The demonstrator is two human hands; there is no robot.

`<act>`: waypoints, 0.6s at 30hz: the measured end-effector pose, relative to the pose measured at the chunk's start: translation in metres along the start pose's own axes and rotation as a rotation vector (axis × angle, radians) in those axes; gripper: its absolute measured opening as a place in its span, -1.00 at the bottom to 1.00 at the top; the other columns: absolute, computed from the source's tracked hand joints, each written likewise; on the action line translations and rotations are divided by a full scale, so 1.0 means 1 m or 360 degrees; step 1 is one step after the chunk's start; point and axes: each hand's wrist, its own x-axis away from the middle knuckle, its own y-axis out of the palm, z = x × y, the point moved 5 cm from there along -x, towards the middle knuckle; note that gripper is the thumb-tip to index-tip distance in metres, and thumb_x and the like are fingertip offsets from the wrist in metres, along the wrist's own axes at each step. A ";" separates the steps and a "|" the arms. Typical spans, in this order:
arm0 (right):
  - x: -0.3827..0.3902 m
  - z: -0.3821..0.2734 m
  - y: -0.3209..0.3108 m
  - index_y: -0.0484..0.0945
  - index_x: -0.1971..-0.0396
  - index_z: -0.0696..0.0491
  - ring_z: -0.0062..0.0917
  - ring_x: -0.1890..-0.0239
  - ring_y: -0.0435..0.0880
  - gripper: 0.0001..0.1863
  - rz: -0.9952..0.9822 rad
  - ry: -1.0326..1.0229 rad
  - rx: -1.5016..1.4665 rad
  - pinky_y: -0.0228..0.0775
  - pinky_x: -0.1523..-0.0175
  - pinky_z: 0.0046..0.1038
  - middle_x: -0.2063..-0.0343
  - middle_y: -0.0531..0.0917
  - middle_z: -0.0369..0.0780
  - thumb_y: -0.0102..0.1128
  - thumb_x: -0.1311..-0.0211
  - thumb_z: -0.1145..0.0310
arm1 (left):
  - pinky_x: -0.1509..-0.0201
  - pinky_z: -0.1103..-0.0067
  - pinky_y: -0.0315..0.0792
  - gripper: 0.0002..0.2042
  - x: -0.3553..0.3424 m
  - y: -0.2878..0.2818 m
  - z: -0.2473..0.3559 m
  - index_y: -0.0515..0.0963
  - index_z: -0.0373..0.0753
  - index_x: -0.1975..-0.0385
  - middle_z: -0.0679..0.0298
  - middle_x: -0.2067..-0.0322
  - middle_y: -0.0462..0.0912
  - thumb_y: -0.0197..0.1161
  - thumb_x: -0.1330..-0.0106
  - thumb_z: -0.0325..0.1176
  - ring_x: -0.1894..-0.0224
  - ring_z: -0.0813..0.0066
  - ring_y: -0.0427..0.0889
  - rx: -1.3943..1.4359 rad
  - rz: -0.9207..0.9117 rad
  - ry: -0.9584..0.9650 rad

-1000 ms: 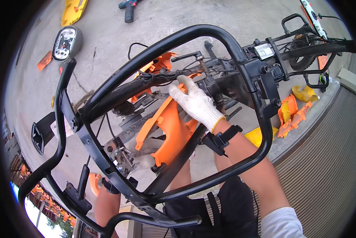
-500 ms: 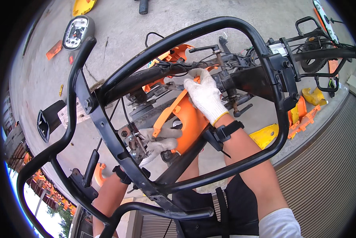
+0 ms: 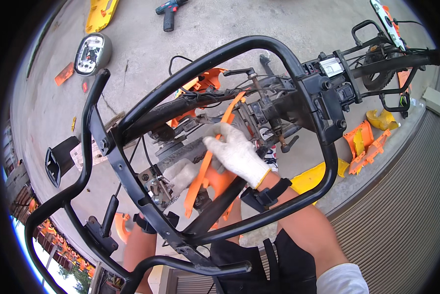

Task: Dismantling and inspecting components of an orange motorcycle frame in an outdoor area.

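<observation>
Near the middle, inside the loop of a black frame (image 3: 330, 166), the right hand (image 3: 237, 154), in a white glove, closes on an orange panel (image 3: 222, 182), fingers bent over its long raised edge, which runs slantwise from 1 o'clock down to 7 o'clock. The panel sits tilted among the frame's tubes, just below the picture's centre, toward 6 o'clock. The left hand (image 3: 180, 175), gloved too, is at the panel's 9 o'clock side, partly hidden by a metal bracket (image 3: 156, 188); I cannot tell whether its fingers are spread, pressed together or pinching anything, nor whether it touches the panel. Each wrist wears a black strap (image 3: 266, 193). From the picture's centre, a cordless drill (image 3: 169, 18) lies on the concrete floor (image 3: 136, 29) toward 11 o'clock, a yellow cover (image 3: 101, 15) between 10 and 11, and a grey shell (image 3: 102, 54) and a small orange plate (image 3: 64, 73) toward 10. A wheel (image 3: 374, 78) shows at 2 o'clock, beneath the frame's far end. Orange scraps (image 3: 372, 152) lie near 3 o'clock, a yellow sheet (image 3: 310, 176) between 3 and 4, and a ribbed shutter (image 3: 391, 210) fills the area around 4. A curved orange piece (image 3: 121, 228) shows toward 8 o'clock, beside the left forearm.
</observation>
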 end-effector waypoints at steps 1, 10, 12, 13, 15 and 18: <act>0.002 0.003 0.012 0.51 0.08 0.15 -0.58 0.61 0.64 -0.71 -0.0108 0.0035 -0.0060 0.54 0.55 -0.49 0.42 0.64 -0.19 0.17 -0.33 0.29 | 0.23 0.52 0.49 -0.75 0.008 0.000 -0.004 0.55 -0.33 0.34 0.30 0.37 0.59 0.33 -0.22 -0.24 0.31 0.54 0.58 0.0305 0.0082 -0.0211; -0.003 0.012 0.024 0.49 0.00 0.18 -0.59 0.60 0.65 -0.69 -0.0235 0.0120 -0.0090 0.59 0.53 -0.50 0.42 0.62 -0.22 0.06 -0.37 0.32 | 0.32 0.62 0.43 -0.42 0.032 0.002 0.030 0.42 -0.31 -0.22 0.34 0.43 0.53 0.37 -0.19 -0.27 0.42 0.66 0.48 0.0080 0.0149 -0.0194; -0.003 0.014 0.023 0.47 -0.03 0.17 -0.60 0.61 0.64 -0.68 -0.0271 0.0079 -0.0105 0.55 0.55 -0.52 0.49 0.60 -0.26 0.06 -0.39 0.31 | 0.28 0.62 0.43 -0.45 0.035 0.004 0.026 0.40 -0.32 -0.25 0.32 0.41 0.55 0.29 -0.28 -0.25 0.40 0.64 0.49 0.0204 0.0072 -0.0374; -0.002 0.017 0.021 0.46 -0.04 0.17 -0.60 0.61 0.64 -0.67 -0.0274 0.0124 -0.0071 0.54 0.55 -0.52 0.51 0.60 -0.27 0.05 -0.40 0.30 | 0.21 0.60 0.45 -0.46 0.039 0.007 0.024 0.38 -0.33 -0.27 0.28 0.36 0.58 0.24 -0.32 -0.25 0.35 0.61 0.52 0.0265 -0.0001 -0.0484; -0.003 0.020 0.020 0.51 -0.03 0.12 -0.57 0.58 0.67 -0.68 -0.0319 0.0117 -0.0167 0.57 0.53 -0.49 0.51 0.63 -0.21 0.02 -0.38 0.31 | -0.04 0.55 0.45 -0.50 0.040 0.006 0.037 0.29 -0.47 -0.30 0.09 0.11 0.64 0.09 -0.42 -0.36 0.08 0.45 0.62 -0.0060 -0.0026 -0.0037; -0.003 0.025 0.022 0.50 0.00 0.11 -0.58 0.62 0.63 -0.72 -0.0446 0.0169 -0.0199 0.53 0.55 -0.49 0.56 0.60 -0.24 -0.01 -0.40 0.33 | -0.22 0.53 0.34 -0.53 0.059 0.013 0.032 0.27 -0.40 -0.35 0.09 -0.04 0.58 -0.06 -0.52 -0.31 -0.07 0.40 0.54 0.0125 -0.0095 -0.0187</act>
